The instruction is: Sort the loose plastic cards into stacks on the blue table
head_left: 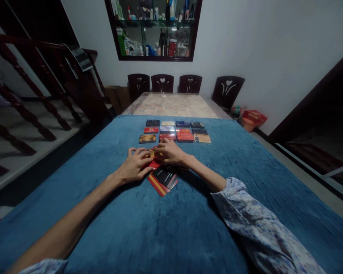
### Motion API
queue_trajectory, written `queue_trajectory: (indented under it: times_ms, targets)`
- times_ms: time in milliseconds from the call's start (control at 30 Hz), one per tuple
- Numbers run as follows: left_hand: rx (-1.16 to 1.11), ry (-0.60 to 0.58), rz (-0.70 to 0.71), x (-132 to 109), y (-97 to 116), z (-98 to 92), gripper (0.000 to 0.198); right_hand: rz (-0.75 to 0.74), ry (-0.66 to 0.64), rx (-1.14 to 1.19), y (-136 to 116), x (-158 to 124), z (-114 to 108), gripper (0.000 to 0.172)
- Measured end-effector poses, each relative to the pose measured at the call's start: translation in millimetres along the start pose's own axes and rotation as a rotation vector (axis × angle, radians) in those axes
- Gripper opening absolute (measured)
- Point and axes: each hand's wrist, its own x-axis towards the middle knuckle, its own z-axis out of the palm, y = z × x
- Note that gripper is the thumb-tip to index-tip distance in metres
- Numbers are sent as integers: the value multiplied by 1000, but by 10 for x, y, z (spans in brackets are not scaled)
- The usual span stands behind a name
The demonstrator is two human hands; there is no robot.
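Note:
A red packet with gold print (pixel 155 163) lies between my two hands in the middle of the blue cloth. My left hand (pixel 133 166) holds its left side, with the thumb at the near edge and the fingers over the far part. Curled fingers of my right hand (pixel 170 152) press together at the packet's right side; whatever they pinch is hidden. Partly under the packet, a black card (pixel 164 176) lies fanned with a red-and-yellow striped card (pixel 157 185) and other cards. Just beyond my hands sit rows of card stacks, among them a red stack (pixel 184 135) and a gold card (pixel 147 139).
The blue cloth (pixel 103 213) covers the near part of a long table, whose marble-like top (pixel 174 104) shows beyond. Several dark chairs (pixel 162 83) stand at the far end. A wooden railing (pixel 40 91) is at left; a red box (pixel 254 118) sits on the right.

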Motion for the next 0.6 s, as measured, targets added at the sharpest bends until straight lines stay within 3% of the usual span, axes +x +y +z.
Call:
queue_trajectory:
  times_ms: [233,600]
  targets:
    - [-29,-31,-13,-33,-67,-24,29,-22,-69,31,-50,-43,2,27]
    - [-25,-61,-21,-45,-142,-119,25,-18,-107,-14,56,-66,-27,19]
